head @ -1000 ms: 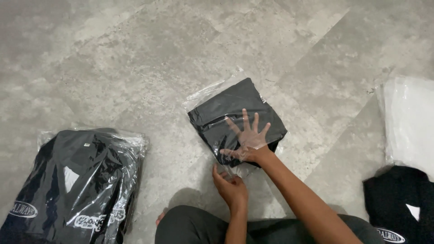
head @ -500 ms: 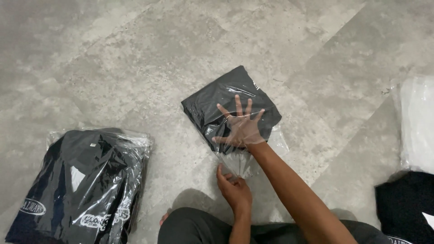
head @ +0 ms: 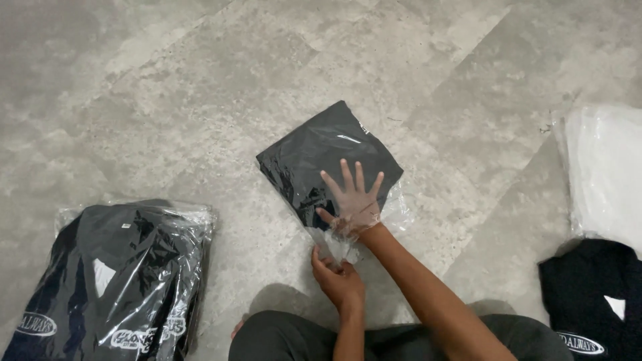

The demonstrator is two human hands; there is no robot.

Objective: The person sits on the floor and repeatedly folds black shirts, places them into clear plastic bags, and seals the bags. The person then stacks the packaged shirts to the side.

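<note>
While my right hand (head: 352,199) lies flat with fingers spread on the folded black garment (head: 328,157), my left hand (head: 336,275) is pinched shut on the loose open end of its clear plastic bag (head: 332,244). The bagged garment sits on the grey stone floor (head: 167,87), middle of view, just ahead of my knees.

Handling guess: light, soft, floppy; the film looks slick and crinkly, so a palm could slide on it. Best hold, I'd say, is the bunched bag mouth, or the folded bundle by its edges. Pressing flat seems safe, nothing fragile.

Around: a stack of bagged dark shirts (head: 110,281) to the left, well apart. A pile of white plastic bags (head: 605,174) at the right edge, and an unbagged black shirt (head: 592,301) below it, near my right arm. Nothing lies between my hands and the garment; floor around it is open enough to work.
</note>
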